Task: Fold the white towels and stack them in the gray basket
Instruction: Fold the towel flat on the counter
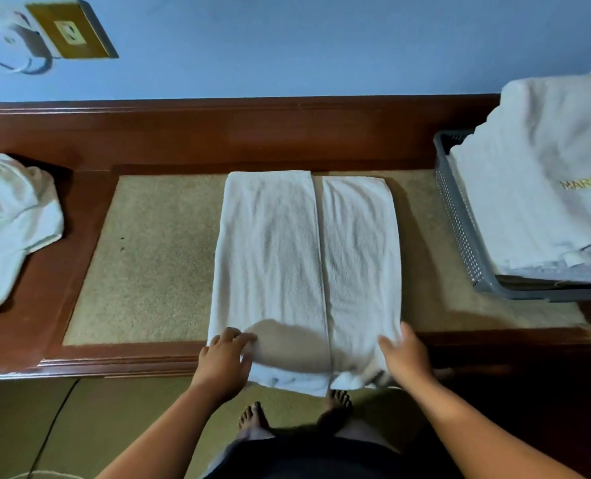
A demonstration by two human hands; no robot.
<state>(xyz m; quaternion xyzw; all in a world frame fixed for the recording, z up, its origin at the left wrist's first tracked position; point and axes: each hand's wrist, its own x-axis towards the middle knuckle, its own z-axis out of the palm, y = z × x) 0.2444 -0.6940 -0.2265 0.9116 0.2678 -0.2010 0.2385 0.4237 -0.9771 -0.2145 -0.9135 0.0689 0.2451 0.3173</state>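
Gripping the near left corner of the white towel (287, 243) with the left hand (223, 357), fingers curled over the cloth. Holding the near right corner with the right hand (406, 354), fingers laid over the top and the edge bunched beneath the palm.

Lies flat with its long axis running straight away from the person toward the blue wall (321, 46). Folded lengthwise, both long sides turned in to meet at a seam down the middle. Wider on the left panel, which also reaches a little farther at the far end. Plain white terry, lightly wrinkled, shadowed near the hands. Rests on the tan inlay (156, 257) of the brown wooden tabletop (218, 140), with the near end hanging over the front edge.

To the right of the towel, apart from it: the gray basket (460, 229), perforated sides, filled with a stack of folded towels (536, 202) rising well above the rim. Topped by one with gold lettering (586, 183) reading "MARCO", cut off by the frame.

To the left of the towel, well apart: a crumpled towel (11, 229), white, heaped loosely on the wood.
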